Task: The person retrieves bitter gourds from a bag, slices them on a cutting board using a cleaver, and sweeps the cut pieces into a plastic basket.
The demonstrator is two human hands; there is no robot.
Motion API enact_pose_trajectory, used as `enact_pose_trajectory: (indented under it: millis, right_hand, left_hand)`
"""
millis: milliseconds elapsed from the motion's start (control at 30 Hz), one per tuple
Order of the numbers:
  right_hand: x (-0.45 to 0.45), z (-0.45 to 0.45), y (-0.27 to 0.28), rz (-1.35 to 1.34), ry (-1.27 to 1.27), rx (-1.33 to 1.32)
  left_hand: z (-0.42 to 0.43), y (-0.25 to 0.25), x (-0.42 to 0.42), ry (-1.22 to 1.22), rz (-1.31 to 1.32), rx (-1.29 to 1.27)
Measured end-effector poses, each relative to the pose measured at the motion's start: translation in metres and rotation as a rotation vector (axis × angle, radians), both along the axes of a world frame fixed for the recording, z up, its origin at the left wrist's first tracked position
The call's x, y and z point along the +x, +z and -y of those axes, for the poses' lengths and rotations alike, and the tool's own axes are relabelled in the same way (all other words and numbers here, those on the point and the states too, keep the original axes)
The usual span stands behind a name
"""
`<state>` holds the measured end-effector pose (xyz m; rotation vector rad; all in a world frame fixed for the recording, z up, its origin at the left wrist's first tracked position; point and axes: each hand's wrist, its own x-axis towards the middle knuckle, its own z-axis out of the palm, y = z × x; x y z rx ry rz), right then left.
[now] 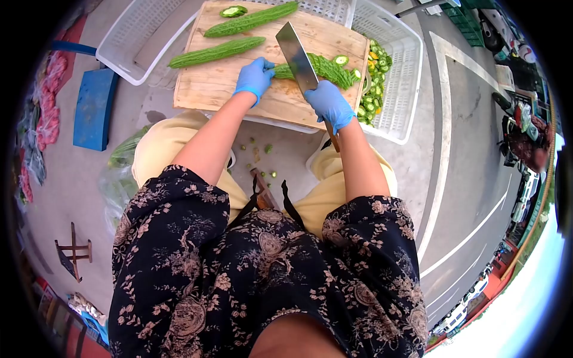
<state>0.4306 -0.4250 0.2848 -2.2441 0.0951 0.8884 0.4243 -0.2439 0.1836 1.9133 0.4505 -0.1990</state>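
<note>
My right hand [330,106], in a blue glove, is closed around the handle of a cleaver [296,56]. The broad blade stands across a bitter melon [283,71] on the wooden cutting board [233,89]. My left hand [255,76], also gloved in blue, grips the melon's uncut end, left of the blade. To the right of the blade lies a row of cut slices [331,70], leaning together. Two whole bitter melons, one nearer [218,52] and one farther [250,19], rest on the board, with a short cut piece [233,11] at its far edge.
White plastic baskets stand under and around the board; the right basket [412,89] holds many slices [373,89]. At left are a blue box [95,110] and a plastic bag of green produce [128,149]. Small green scraps [268,148] lie on the ground between my legs.
</note>
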Motion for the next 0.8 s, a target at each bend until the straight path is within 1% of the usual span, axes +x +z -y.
enact_pose_trajectory:
  millis: [67,133,233,333,367,433,567,667,767,800]
  right_hand:
    - [0.007,-0.001,-0.010,-0.046,0.014,-0.020]
    - [0.017,-0.009,-0.005,-0.074,0.042,-0.036]
    - [0.026,-0.014,-0.015,-0.101,0.045,-0.071]
    - [0.025,-0.027,-0.034,-0.028,0.126,-0.140]
    - [0.026,-0.026,-0.038,-0.036,0.104,-0.109]
    - [0.021,-0.020,-0.033,-0.056,0.041,-0.053]
    - [0.010,-0.009,-0.033,0.042,0.001,-0.013]
    - [-0.001,-0.005,-0.018,0.079,-0.036,0.003]
    - [-0.008,-0.004,0.008,0.118,0.053,-0.045]
    - [-0.006,-0.003,0.004,0.099,0.090,-0.044]
  left_hand:
    - [-0.002,-0.006,0.003,-0.012,-0.002,0.004]
    - [-0.005,-0.005,0.007,-0.009,0.000,-0.019]
    - [-0.007,0.002,0.011,0.012,-0.075,-0.080]
    - [-0.006,0.004,0.009,-0.029,-0.057,-0.048]
    - [-0.007,0.003,0.007,-0.014,-0.046,-0.054]
    - [-0.004,0.008,0.002,-0.004,-0.026,-0.074]
    - [-0.001,0.007,-0.002,0.004,-0.012,-0.101]
    - [-0.001,0.003,-0.007,0.025,-0.009,-0.125]
    - [0.001,0.010,-0.002,0.004,-0.030,-0.133]
    - [0.001,0.012,-0.001,0.001,-0.035,-0.134]
